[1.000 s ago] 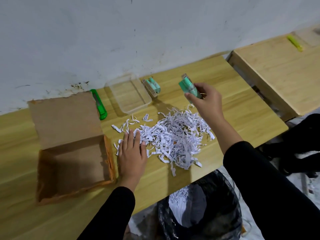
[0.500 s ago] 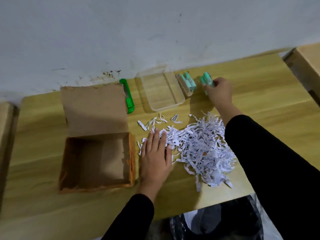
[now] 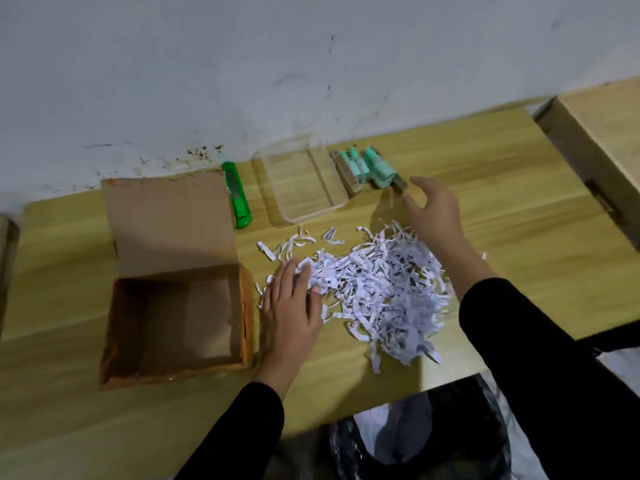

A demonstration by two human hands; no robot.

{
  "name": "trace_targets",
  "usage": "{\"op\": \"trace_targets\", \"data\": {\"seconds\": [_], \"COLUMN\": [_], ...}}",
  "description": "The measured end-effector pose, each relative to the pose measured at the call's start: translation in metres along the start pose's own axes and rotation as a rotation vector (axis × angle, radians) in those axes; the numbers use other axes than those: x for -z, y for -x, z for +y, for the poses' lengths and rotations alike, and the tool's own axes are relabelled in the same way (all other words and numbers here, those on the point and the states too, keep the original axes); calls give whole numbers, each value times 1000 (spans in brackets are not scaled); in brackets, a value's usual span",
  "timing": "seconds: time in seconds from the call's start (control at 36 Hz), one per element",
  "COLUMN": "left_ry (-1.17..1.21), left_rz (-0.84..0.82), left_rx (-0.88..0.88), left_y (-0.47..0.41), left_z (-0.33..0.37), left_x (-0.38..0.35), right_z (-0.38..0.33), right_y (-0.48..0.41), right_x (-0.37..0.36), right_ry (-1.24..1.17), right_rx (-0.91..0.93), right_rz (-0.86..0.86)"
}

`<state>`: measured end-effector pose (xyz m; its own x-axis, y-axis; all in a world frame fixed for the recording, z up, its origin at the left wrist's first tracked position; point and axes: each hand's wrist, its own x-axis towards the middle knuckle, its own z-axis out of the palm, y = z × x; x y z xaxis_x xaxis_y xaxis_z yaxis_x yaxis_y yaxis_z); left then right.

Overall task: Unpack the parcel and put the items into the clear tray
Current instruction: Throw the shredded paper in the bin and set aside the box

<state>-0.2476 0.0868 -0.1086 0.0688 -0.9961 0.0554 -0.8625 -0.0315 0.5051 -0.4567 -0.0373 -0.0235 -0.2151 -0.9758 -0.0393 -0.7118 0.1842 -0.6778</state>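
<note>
An open brown cardboard box [image 3: 173, 317] with its flap up sits at the left, nothing visible inside. A heap of white shredded paper [image 3: 377, 289] lies on the wooden table. The clear tray [image 3: 341, 202] stands near the wall with nothing in it. Two mint-green packaged items [image 3: 353, 166] [image 3: 379, 168] lie side by side on the table just right of the tray. My left hand [image 3: 291, 306] rests flat, palm down, on the left edge of the paper. My right hand [image 3: 433, 209] hovers with fingers apart just below the right item, holding nothing.
A green utility knife [image 3: 237, 195] lies between the box flap and the tray. A black-lined waste bin [image 3: 415, 441] stands below the table's front edge. Another wooden table [image 3: 602, 140] stands to the right. A white wall runs along the back.
My right hand set the second mint-green item down beside the first one and drew back toward me, fingers now apart. My left hand stayed on the paper.
</note>
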Motion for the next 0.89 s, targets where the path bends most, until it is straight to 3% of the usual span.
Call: {"op": "trace_targets", "data": {"seconds": [0.17, 0.31, 0.47, 0.75, 0.89], "left_ry": [-66, -99, -21, -145, -198], "left_rz": [105, 72, -182, -592, -654], "left_rx": [57, 81, 99, -227, -356], "left_y": [0, -16, -23, -23, -35], "left_z": [9, 16, 12, 38, 48], "left_x": [9, 16, 19, 15, 10], "right_z": [55, 84, 97, 76, 62], "right_y": [43, 72, 85, 91, 82], "right_x": [29, 43, 45, 22, 13], "right_ry": [64, 89, 146, 428, 581], "right_rx": [42, 75, 69, 230, 276], "right_rz": [-74, -242, -415, -590, -597]}}
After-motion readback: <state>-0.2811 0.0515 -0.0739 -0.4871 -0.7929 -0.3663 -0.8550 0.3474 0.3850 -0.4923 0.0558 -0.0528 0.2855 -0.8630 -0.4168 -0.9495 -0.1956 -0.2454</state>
